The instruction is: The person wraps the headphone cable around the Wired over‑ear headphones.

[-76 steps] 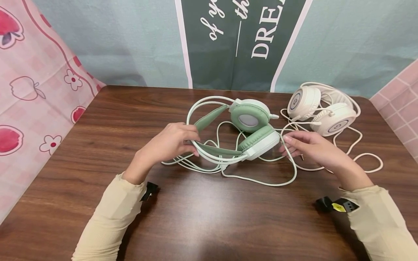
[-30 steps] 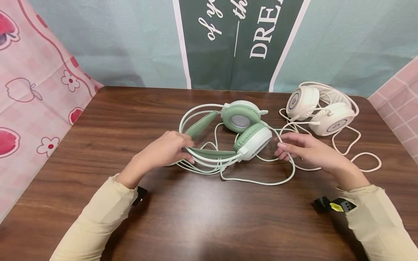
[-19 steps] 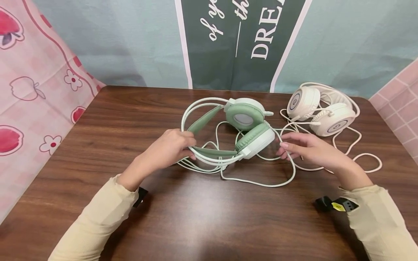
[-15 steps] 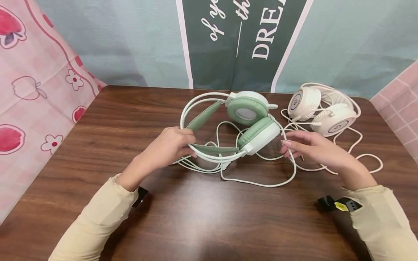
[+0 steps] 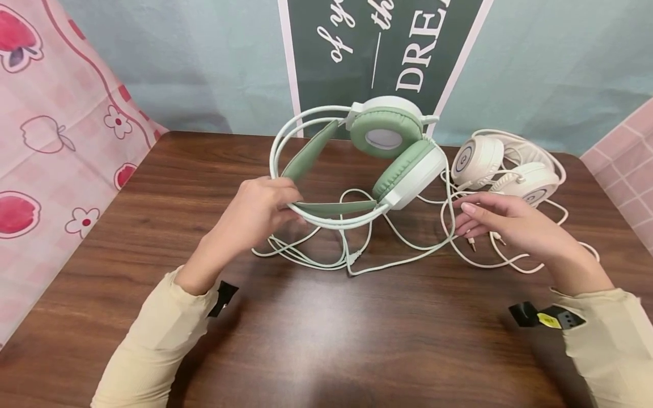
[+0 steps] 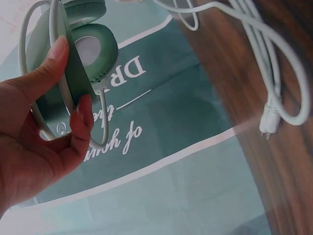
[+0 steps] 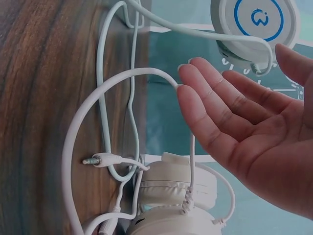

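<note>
My left hand (image 5: 262, 207) grips the headband of the green-and-white headphones (image 5: 408, 178), thumb and fingers round its thin twin bands. In the left wrist view the left hand (image 6: 46, 117) pinches the band with the green strap. The headphones are raised off the table, ear cups to the right. Their cable (image 5: 393, 263) runs down to a loose bundle on the wood. My right hand (image 5: 515, 224) is beside the cable, in front of the cream headphones (image 5: 476, 161). In the right wrist view the right hand's fingers (image 7: 215, 98) are loosely extended, and a white cable (image 7: 83, 105) passes at the fingertips.
The cream headphones lie at the back right of the brown table (image 5: 316, 340) with their cables tangled round them. Audio plugs (image 5: 471, 243) lie near the right hand. A hanging cloth (image 5: 204, 73) closes off the back, and a pink cloth (image 5: 66, 153) the left.
My left hand has lifted the green-and-white headphones up off the table, drawing their cable along. The right hand has shifted slightly right and up, its fingers still relaxed.
</note>
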Demonstrator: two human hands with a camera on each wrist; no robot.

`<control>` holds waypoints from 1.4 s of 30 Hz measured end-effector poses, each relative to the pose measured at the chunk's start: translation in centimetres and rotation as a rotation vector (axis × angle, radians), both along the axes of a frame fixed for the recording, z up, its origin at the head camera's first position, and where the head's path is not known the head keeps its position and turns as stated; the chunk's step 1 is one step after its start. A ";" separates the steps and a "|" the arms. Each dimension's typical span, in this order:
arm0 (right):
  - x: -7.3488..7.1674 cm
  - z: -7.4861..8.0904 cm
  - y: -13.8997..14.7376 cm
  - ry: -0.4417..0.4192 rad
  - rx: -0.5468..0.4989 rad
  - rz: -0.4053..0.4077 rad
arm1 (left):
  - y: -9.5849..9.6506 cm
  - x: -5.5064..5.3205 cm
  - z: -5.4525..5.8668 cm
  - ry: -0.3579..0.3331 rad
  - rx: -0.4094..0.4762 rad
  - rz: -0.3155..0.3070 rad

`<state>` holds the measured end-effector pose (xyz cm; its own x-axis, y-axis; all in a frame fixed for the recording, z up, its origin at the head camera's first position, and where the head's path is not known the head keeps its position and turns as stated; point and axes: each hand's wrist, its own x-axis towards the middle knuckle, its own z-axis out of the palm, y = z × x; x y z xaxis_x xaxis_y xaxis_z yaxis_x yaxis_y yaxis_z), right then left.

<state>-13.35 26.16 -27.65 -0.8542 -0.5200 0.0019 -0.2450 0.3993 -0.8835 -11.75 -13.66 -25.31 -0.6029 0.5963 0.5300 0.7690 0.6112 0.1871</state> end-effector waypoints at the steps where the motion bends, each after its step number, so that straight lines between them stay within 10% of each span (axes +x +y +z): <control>1: 0.0 0.0 0.0 0.001 -0.003 0.004 | 0.0 0.0 0.1 0.003 -0.003 0.012; 21: 0.2 -0.1 -1.8 0.103 0.211 -0.126 | -0.1 0.8 0.7 -0.051 -0.017 0.116; 34: -0.1 -1.6 -1.3 0.140 0.096 -0.045 | -0.8 1.2 0.3 -0.115 -0.025 0.171; 42: -0.2 -0.8 0.0 0.107 0.077 -0.178 | -1.9 1.4 0.2 -0.132 -0.027 0.193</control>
